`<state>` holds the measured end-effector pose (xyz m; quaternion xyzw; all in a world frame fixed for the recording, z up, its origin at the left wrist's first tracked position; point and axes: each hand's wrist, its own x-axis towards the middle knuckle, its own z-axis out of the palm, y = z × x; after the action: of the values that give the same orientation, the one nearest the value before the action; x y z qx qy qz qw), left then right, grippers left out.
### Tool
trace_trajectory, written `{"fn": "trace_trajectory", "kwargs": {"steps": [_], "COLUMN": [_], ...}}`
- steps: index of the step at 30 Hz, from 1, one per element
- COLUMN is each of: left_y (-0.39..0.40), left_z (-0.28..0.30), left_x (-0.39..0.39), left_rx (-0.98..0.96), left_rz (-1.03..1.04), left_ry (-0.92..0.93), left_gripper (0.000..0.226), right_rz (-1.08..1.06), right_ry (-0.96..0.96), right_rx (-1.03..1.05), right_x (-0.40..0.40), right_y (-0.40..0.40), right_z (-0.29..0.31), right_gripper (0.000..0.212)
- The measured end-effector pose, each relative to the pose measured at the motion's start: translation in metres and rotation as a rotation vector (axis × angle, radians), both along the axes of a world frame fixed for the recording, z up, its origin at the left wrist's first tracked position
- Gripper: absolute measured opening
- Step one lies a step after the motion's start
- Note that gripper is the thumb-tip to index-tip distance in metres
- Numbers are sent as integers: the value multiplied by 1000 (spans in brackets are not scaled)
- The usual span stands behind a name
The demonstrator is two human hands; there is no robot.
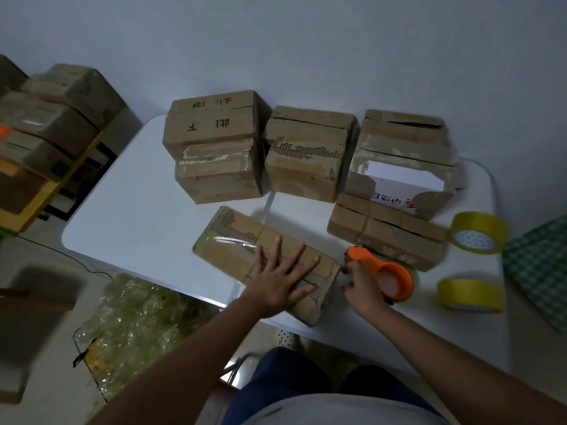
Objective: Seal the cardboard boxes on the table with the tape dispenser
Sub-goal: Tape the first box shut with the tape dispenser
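Bare table left of boxes

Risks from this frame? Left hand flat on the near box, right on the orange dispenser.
1. The box overhangs the table edge; pressure from the left hand might tip it off.
2. The right hand holds the tape dispenser at the box's end; its fingers sit near the cutter.
3. The yellow tape roll lies close by and may get knocked.

Single head-worn wide-angle view, looking forward and steeply down from above the person's lap. White bench fills mid-frame, close, within arm's reach; wall behind it, floor at left. Both forearms enter from the bottom edge. Edges blurred.
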<state>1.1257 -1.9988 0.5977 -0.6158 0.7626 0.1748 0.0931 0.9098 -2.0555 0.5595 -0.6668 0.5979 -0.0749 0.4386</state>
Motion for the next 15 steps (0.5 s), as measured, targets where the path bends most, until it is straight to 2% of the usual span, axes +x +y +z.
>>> {"fn": "trace_trajectory", "kwargs": {"steps": [3,4,7,10,12,15], "left_y": [-21,-23,-9,19,30,32], "left_z": [1,3,8,0,-13,-26], "left_x": [18,20,1,-37,-53,-59], "left_rx": [-73,-86,-67,-67,-105,-191], "left_rz": [-213,-228,-33,171,218,227], "left_ry": [-21,-5,98,106,57,-25], "left_gripper": [61,61,64,84,90,88], "right_rz": [14,36,72,74,81,99], "right_ry": [-114,-133,-176,-184,-185,-182], "right_rx": [-1,14,8,8,25,33], "right_x": [-13,-14,-15,-16,-16,-18], "right_y": [5,7,13,19,23,24], "right_z": [9,13,20,22,22,20], "right_gripper": [50,53,50,45,45,48]}}
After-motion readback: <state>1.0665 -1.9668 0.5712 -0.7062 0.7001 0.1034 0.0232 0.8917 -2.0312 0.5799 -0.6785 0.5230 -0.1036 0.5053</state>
